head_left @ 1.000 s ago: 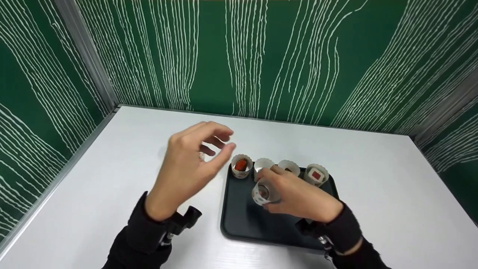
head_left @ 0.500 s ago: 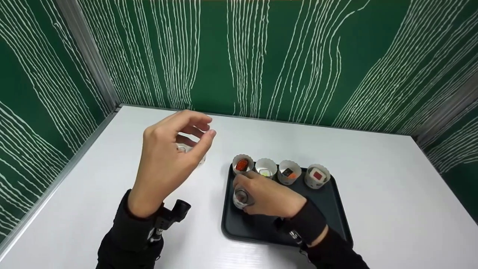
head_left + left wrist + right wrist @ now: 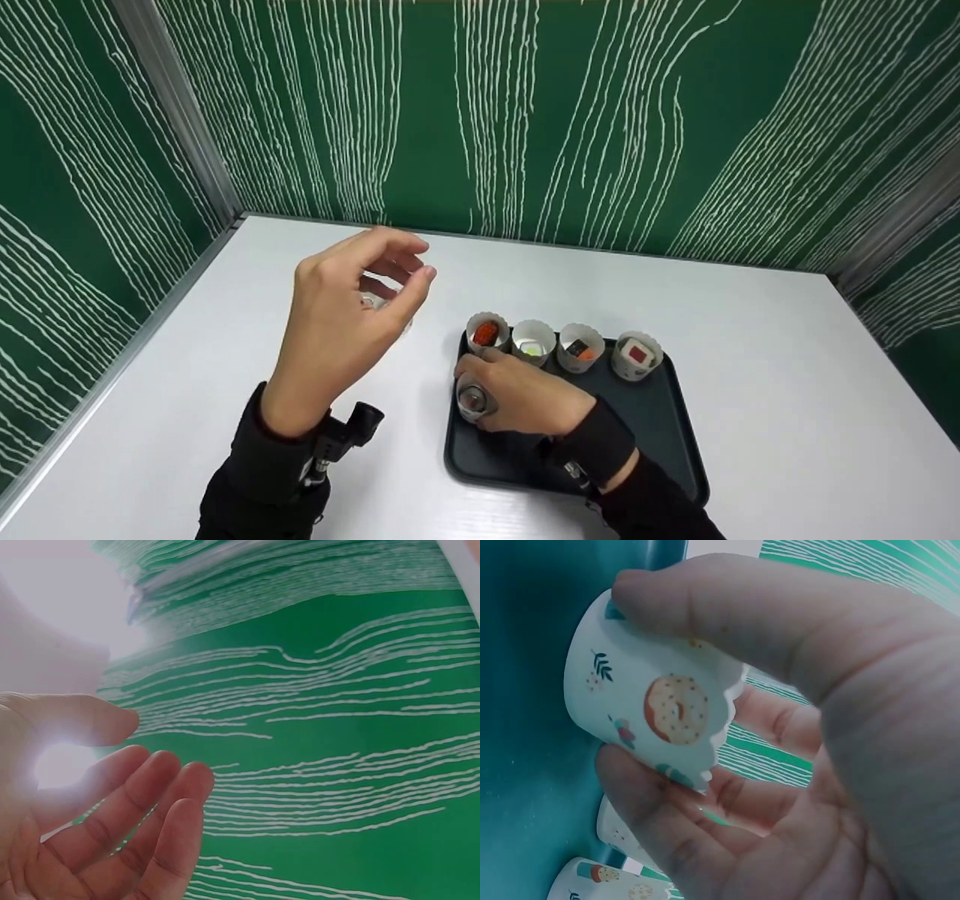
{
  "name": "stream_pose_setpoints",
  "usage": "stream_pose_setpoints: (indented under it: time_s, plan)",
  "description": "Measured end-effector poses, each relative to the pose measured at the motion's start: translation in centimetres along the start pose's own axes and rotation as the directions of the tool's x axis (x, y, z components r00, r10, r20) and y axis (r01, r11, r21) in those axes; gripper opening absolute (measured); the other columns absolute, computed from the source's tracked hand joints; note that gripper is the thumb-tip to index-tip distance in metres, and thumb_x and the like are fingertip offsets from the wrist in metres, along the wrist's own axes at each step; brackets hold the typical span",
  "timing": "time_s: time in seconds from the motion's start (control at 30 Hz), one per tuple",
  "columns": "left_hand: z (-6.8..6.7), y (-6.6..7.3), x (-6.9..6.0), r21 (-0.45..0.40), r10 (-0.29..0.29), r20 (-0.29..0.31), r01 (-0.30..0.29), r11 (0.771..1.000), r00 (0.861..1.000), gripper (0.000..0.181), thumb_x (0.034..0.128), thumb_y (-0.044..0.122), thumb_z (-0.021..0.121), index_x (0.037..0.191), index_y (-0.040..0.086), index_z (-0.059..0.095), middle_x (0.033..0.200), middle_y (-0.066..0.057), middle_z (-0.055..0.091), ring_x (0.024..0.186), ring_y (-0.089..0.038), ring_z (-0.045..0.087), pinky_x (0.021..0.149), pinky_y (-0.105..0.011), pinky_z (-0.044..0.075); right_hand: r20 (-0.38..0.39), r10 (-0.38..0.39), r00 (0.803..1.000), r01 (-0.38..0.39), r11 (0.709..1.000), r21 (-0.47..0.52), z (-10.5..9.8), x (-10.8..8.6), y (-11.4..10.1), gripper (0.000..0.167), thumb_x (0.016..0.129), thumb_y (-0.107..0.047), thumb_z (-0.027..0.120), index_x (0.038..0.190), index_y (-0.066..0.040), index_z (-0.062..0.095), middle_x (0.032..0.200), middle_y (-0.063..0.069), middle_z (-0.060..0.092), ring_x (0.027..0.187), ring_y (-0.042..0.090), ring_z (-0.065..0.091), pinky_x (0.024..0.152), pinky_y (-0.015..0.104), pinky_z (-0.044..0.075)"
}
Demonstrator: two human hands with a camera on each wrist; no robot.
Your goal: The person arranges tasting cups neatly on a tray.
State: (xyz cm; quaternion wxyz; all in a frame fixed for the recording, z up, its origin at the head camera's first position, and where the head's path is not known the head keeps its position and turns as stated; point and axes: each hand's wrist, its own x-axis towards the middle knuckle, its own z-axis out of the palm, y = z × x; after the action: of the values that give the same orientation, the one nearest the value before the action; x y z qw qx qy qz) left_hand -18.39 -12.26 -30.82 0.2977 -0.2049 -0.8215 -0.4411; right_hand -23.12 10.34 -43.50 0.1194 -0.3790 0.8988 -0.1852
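My right hand (image 3: 529, 394) grips a paper baking cup (image 3: 474, 401) over the left side of the black tray (image 3: 570, 442); a dark round piece shows inside it. In the right wrist view, thumb and fingers hold the doughnut-printed baking cup (image 3: 652, 697) from both sides, its base close to the tray; contact cannot be told. My left hand (image 3: 337, 322) hovers left of the tray, fingers loosely bent, holding nothing. In the left wrist view, the left hand (image 3: 127, 832) has thumb and fingers apart. Behind it in the head view, a whitish cup-like thing (image 3: 407, 324) is mostly hidden.
Along the tray's back edge stand several baking cups: one with a red-orange piece (image 3: 486, 334), one white and green (image 3: 532, 349), one black and orange (image 3: 579, 349), one white with a red square (image 3: 637, 352). Green walls (image 3: 427, 112) with white lines enclose the white table (image 3: 787, 390).
My right hand has carried the baking cup left and slightly down over the tray, uncovering the middle cups behind. My left hand has drawn back leftward.
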Motion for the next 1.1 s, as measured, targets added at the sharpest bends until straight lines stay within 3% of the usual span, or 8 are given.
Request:
stream_pose_setpoints:
  time_s: [0.4, 0.67, 0.83, 1.0, 1.1]
  plan:
    - [0.2, -0.2, 0.0, 0.004, -0.006, 0.022, 0.006, 1.0, 1.0, 0.014, 0.0943, 0.011, 0.079, 0.108, 0.013, 0.08, 0.091, 0.005, 0.078, 0.08, -0.005, 0.075, 0.069, -0.025, 0.062, 0.015, 0.008, 1.0, -0.009, 0.999, 0.039, -0.3, -0.1, 0.1, 0.062, 0.086, -0.01, 0.089, 0.14, -0.007, 0.058, 0.142, 0.013, 0.062, 0.125, 0.03, 0.063, 0.099, 0.046, 0.057]
    - [0.4, -0.2, 0.2, 0.017, -0.026, 0.049, 0.025, 1.0, 0.998, 0.016, 0.0936, 0.012, 0.08, 0.109, 0.013, 0.08, 0.093, 0.004, 0.079, 0.081, -0.006, 0.074, 0.069, -0.031, 0.064, 0.014, 0.025, 1.0, -0.026, 0.997, 0.067, -0.9, -0.8, -0.1, 0.066, 0.089, -0.015, 0.087, 0.146, -0.009, 0.055, 0.144, 0.015, 0.061, 0.124, 0.029, 0.062, 0.098, 0.046, 0.056]
    - [0.5, -0.3, 0.3, 0.029, -0.031, 0.078, 0.028, 0.999, 0.996, 0.018, 0.0936, 0.013, 0.08, 0.112, 0.014, 0.079, 0.095, 0.003, 0.079, 0.081, -0.006, 0.074, 0.07, -0.028, 0.063, -0.016, 0.043, 0.999, -0.041, 0.995, 0.087, -1.9, -1.9, -0.6, 0.064, 0.092, -0.018, 0.085, 0.148, -0.01, 0.054, 0.142, 0.018, 0.06, 0.116, 0.028, 0.063, 0.093, 0.045, 0.058]
    - [0.3, -1.0, 0.3, 0.075, -0.072, 0.101, 0.065, 0.995, 0.992, 0.024, 0.0932, 0.015, 0.082, 0.117, 0.014, 0.079, 0.099, 0.0, 0.078, 0.085, -0.011, 0.076, 0.073, -0.031, 0.064, -0.076, 0.042, 0.996, -0.038, 0.998, 0.054, -3.6, -3.4, -1.5, 0.064, 0.095, -0.023, 0.083, 0.151, -0.012, 0.054, 0.142, 0.017, 0.061, 0.125, 0.03, 0.062, 0.096, 0.045, 0.059]
    - [0.1, -1.7, 0.1, 0.12, -0.099, 0.121, 0.084, 0.989, 0.988, 0.028, 0.0929, 0.016, 0.083, 0.12, 0.014, 0.077, 0.102, -0.002, 0.078, 0.09, -0.015, 0.076, 0.076, -0.034, 0.064, -0.12, 0.011, 0.993, -0.011, 1.0, 0.008, -4.7, -4.5, -2.0, 0.06, 0.097, -0.026, 0.081, 0.15, -0.014, 0.055, 0.136, 0.012, 0.063, 0.118, 0.026, 0.064, 0.092, 0.041, 0.059]
